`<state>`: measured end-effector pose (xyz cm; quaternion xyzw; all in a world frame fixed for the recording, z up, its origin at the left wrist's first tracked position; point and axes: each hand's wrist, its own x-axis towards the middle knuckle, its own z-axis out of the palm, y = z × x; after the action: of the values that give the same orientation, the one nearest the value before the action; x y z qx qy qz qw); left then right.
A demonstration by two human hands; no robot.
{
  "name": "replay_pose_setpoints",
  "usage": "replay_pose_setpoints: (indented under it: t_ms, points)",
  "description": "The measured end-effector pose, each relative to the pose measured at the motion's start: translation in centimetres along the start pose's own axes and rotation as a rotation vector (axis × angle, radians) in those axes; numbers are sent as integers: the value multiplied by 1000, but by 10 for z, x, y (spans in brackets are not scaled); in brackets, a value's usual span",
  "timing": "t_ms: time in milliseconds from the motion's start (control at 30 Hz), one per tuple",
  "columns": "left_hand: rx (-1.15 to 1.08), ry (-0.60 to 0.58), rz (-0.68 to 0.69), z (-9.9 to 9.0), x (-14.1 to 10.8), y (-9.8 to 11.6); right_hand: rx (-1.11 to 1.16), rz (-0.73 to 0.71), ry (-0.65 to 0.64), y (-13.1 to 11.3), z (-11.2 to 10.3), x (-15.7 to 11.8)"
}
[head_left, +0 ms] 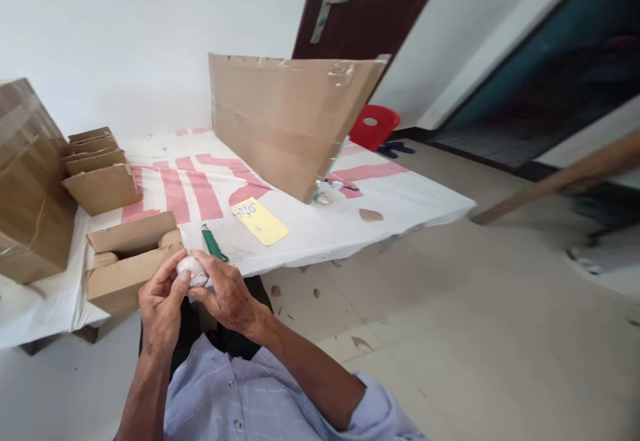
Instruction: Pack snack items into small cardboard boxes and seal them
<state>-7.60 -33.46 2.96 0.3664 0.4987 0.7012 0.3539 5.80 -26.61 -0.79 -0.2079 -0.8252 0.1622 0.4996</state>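
Note:
Near the table's front edge, a small round whitish bundle (pixel 192 270) is held between both hands. Its surface looks thin and crinkled, and I cannot tell what is inside. From the left, my left hand (pixel 163 301) is closed on it, thumb on the near side. My right hand (pixel 225 294) wraps it from the right, with fingers over the top and thumb below. Just behind the hands stands an open cardboard box (pixel 123 279) with its flaps up. A green utility knife (pixel 214 243) lies a little beyond my right hand.
A yellow card (pixel 260 221) with handwriting lies on the white-covered table (pixel 320 247). A large cardboard sheet (pixel 285 121) stands upright behind it. More cardboard boxes (pixel 30 194) and folded cardboard pieces (pixel 103 177) are at left. A red chair (pixel 373 131) is beyond; scraps litter the floor.

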Motion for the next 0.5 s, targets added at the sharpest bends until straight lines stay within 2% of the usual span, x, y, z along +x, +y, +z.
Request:
replay_pose_setpoints:
  t_ms: [133,267,333,400,467,500]
  points:
    - [-134,-24,-84,5,7,-4,-1,-4,7,5,-9,5]
    - [-234,-142,-175,17,9,-10,36,-52,51,25,-19,-1]
    - [-172,-195,-168,20,8,-11,6,25,98,50,-27,-7]
    - [-36,-208,-98,14,7,-6,-63,189,152,88,-41,-11]
    - [143,-137,47,-3,9,6,-149,366,191,134,-62,-13]
    - [232,-59,151,-15,12,13,-209,454,204,158,-75,-14]
